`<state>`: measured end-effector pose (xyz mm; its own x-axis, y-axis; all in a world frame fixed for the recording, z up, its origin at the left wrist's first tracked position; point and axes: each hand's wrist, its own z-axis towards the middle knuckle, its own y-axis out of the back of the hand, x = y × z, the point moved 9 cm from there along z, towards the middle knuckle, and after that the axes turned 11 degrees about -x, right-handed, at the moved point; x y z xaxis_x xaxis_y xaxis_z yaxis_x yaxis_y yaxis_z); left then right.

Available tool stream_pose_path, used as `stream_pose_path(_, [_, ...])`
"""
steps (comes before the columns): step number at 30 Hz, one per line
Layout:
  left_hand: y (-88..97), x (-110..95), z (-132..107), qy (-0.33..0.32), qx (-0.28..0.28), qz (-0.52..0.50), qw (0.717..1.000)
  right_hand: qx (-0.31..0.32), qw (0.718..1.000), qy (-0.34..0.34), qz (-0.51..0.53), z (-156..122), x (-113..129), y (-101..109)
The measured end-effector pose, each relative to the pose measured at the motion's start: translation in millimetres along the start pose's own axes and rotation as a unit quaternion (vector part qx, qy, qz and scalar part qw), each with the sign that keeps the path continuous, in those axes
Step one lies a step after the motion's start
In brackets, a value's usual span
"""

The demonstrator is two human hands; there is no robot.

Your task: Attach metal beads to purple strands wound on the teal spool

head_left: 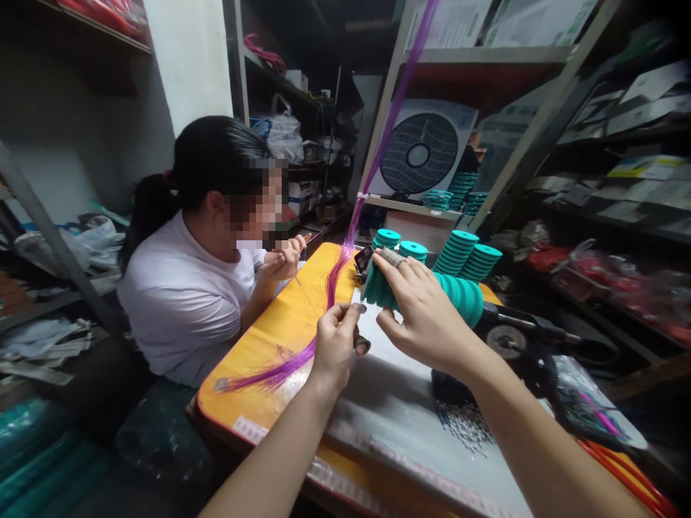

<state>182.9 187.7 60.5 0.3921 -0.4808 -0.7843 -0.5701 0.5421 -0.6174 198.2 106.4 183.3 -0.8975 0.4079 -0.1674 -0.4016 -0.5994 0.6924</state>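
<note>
My left hand is closed in a pinch on thin purple strands that hang from above and trail across the orange table. My right hand is wrapped around a row of teal spools lying sideways on a small machine, with its fingers reaching toward the spool end near a dark clip. The two hands are close together above a grey sheet on the table.
A person in a white shirt sits at the table's left and works with both hands raised. Stacks of teal spools stand behind. A pile of small metal pieces lies on the right. Shelves surround the table.
</note>
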Motion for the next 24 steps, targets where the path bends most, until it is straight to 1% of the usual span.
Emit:
stream_pose_path(5, [-1.1,2.4,6.2,0.004,-0.008,-0.001,1.000,-0.023,0.999,-0.005,-0.023,1.8,2.2,0.6])
stream_pose_path(9, [-4.6,4.5,9.2,0.010,0.001,-0.017,1.000,-0.047,0.997,-0.025,-0.051,3.8,1.1,-1.5])
stream_pose_path(15, [-4.7,6.3,11.0,0.021,-0.010,-0.014,1.000,-0.045,0.995,-0.046,-0.072,5.7,-0.5,-3.5])
stream_pose_path(19, [-5.5,9.6,13.8,0.025,0.003,-0.014,1.000,-0.055,0.994,-0.059,-0.072,7.3,-2.3,-5.6])
stream_pose_path(22, [-2.0,8.0,12.5,-0.003,0.021,0.028,0.999,-0.058,0.994,-0.057,-0.068,7.3,-2.2,-7.6])
stream_pose_path(24, [2.5,-0.2,7.0,-0.062,0.030,0.103,0.992,-0.057,0.997,-0.038,-0.037,5.1,1.4,-3.9])
